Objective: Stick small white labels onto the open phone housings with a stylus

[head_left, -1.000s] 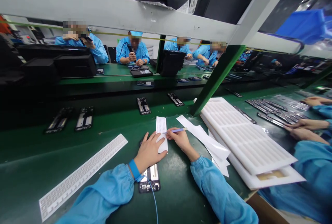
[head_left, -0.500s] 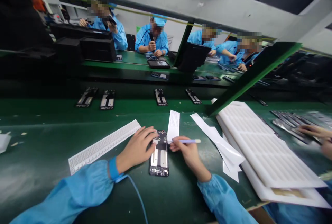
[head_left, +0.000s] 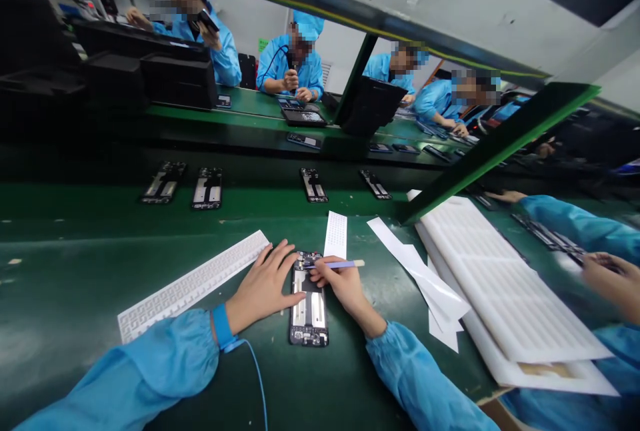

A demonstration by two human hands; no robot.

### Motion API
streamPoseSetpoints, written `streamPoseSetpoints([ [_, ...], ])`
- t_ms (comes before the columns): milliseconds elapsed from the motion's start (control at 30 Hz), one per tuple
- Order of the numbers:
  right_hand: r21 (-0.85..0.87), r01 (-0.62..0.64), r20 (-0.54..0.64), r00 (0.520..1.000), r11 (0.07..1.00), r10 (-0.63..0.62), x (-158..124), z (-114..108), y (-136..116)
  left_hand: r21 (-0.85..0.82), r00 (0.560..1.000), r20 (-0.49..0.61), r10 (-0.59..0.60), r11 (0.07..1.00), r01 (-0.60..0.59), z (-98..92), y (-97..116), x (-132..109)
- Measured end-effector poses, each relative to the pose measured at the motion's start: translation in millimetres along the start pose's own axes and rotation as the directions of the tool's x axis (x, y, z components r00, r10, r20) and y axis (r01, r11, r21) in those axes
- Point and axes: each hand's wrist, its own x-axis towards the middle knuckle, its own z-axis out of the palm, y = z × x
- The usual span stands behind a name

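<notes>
An opened phone (head_left: 309, 314) lies in the lower middle of the frame. The right hand (head_left: 344, 284) pinches a slim purple tool (head_left: 344, 264) over its upper part; the left hand (head_left: 263, 291), fingers spread and gripping nothing, is at its left edge. A small white sheet (head_left: 336, 234) lies just above, a longer printed strip (head_left: 195, 284) left of centre, foam trays (head_left: 505, 278) lower right.
</notes>
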Motion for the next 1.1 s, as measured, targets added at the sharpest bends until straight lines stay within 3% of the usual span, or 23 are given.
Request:
streamPoseSetpoints([
  [400,-0.071,0.036,0.026,0.999,0.997,-0.034,-2,3,1,0.058,1.0,0.006,0.022,0.998,-0.022,-2.9,4,-2],
  [467,-0.065,0.074,-0.034,0.996,0.995,-0.076,-5,2,2,0.066,1.0,0.005,0.006,0.998,-0.007,-5.7,10,-4],
  [567,-0.023,0.144,-0.219,0.965,0.989,-0.146,-10,-2,0,0.069,0.999,-0.033,-0.008,0.998,0.01,-15.7,20,-21],
  [667,-0.031,0.148,-0.21,0.966,0.989,-0.151,-14,6,-6,0.081,0.999,-0.041,0.015,0.997,-0.011,-33.3,23,-62],
  [733,-0.039,0.115,-0.088,0.989,0.993,-0.118,-19,24,-13,0.114,0.998,-0.065,-0.019,0.993,0.026,-48.6,16,-100],
  [800,-0.034,0.061,0.093,0.994,0.998,-0.057,-25,53,-19,0.167,0.978,-0.164,-0.13,0.973,0.157,-65.4,-2,-138],
  [900,-0.048,-0.014,0.353,0.935,0.999,0.03,-29,108,-23,0.192,0.893,-0.336,-0.299,0.907,0.375,-88.3,-42,-183],
  [1000,-0.067,-0.044,0.506,0.86,0.997,0.072,-29,165,-18,0.149,0.846,-0.376,-0.377,0.877,0.457,-102.1,-73,-203],
  [1100,-0.091,-0.054,0.593,0.799,0.994,0.097,-31,210,-4,0.147,0.858,-0.302,-0.416,0.869,0.473,-105.5,-84,-209],
])
